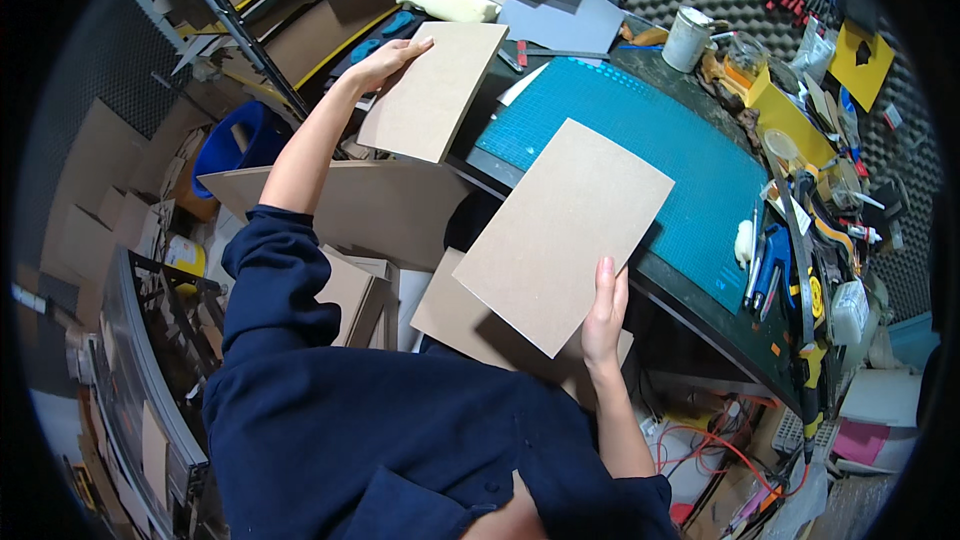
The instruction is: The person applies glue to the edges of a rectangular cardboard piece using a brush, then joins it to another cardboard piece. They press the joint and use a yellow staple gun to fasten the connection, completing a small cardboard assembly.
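My left hand (388, 64) grips the upper left edge of a tan rectangular board (438, 90), thumb on its face, over the left end of the workbench. In my right hand (606, 318) is a second tan board (566, 232), pinched at its lower right edge, with the thumb on top. That board is tilted and partly covers the green cutting mat (640, 130). The fingers beneath both boards are mostly hidden. Below the right-hand board, another tan board (462, 312) lies near my lap, partly covered.
Pens and a blue-handled tool (772, 258) lie at the mat's right edge. A white can (688, 38) and clutter line the bench's back. Left stand a large board (350, 202), a blue bin (240, 140) and a dark metal frame (150, 360). Orange cable (735, 448) hangs below right.
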